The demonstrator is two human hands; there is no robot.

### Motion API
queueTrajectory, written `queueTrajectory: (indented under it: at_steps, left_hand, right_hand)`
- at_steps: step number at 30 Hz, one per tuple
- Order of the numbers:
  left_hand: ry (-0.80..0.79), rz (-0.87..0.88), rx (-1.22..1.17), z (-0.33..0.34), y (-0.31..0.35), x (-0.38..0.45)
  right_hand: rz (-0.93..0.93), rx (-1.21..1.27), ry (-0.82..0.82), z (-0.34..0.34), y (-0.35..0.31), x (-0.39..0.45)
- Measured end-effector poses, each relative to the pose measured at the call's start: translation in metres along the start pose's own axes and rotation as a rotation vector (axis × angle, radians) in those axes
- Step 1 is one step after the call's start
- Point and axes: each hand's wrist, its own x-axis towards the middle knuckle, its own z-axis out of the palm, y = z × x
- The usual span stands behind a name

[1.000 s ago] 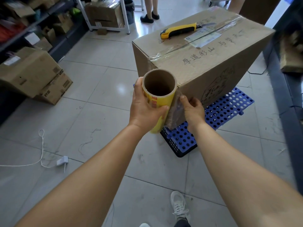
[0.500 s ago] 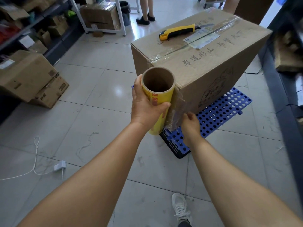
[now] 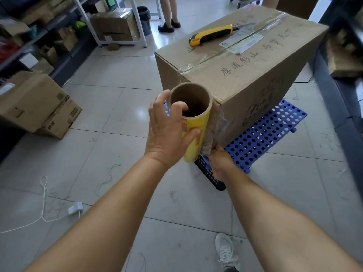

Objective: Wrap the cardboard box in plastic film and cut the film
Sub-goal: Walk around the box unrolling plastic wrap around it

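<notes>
A large taped cardboard box (image 3: 245,75) stands on a blue perforated pallet (image 3: 263,132). My left hand (image 3: 169,130) grips an upright yellow film roll (image 3: 194,124) with a cardboard core, right at the box's near corner; one finger hooks into the core. A short stretch of clear film (image 3: 216,130) runs from the roll to the box corner. My right hand (image 3: 220,160) pinches the film's lower end, low beside the pallet. A yellow and black utility knife (image 3: 214,34) lies on top of the box.
Cardboard boxes (image 3: 33,105) sit on the floor at left beside shelving (image 3: 39,36). A white cord with a plug (image 3: 74,208) lies on the tiles. Another person's legs (image 3: 169,14) stand at the back. A dark rack (image 3: 345,75) borders the right side. My shoe (image 3: 225,250) is below.
My right hand has slid down the film from mid-height to the bottom of the roll. My left hand has shifted its grip, a finger now inside the core.
</notes>
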Motion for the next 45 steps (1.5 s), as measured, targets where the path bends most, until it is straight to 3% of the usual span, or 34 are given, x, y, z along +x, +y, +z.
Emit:
queueTrajectory:
  at_steps: [4, 6, 15, 21, 30, 35, 45]
  left_hand:
    - [-0.1, 0.391, 0.217, -0.018, -0.007, 0.012]
    - [-0.178, 0.474, 0.233, -0.026, -0.007, 0.022]
    - [-0.246, 0.312, 0.319, -0.023, 0.008, 0.042]
    - [-0.306, 0.211, 0.27, -0.025, -0.005, 0.049]
    - [-0.36, 0.279, 0.296, -0.02, -0.034, 0.061]
    - [-0.363, 0.33, 0.321, -0.017, -0.045, 0.069]
    - [-0.383, 0.494, 0.307, -0.024, -0.066, 0.075]
  right_hand:
    - [0.031, 0.08, -0.004, 0.0, 0.002, 0.003]
    - [0.098, 0.107, -0.017, 0.001, 0.003, 0.006]
    - [0.165, 0.203, -0.034, 0.0, -0.002, 0.01]
    - [0.067, 0.219, 0.029, 0.005, 0.0, 0.008]
    - [0.054, 0.213, 0.139, 0.018, 0.008, 0.018]
    - [0.023, 0.403, 0.141, 0.025, 0.002, 0.008]
    - [0.033, 0.524, 0.241, 0.055, 0.021, -0.005]
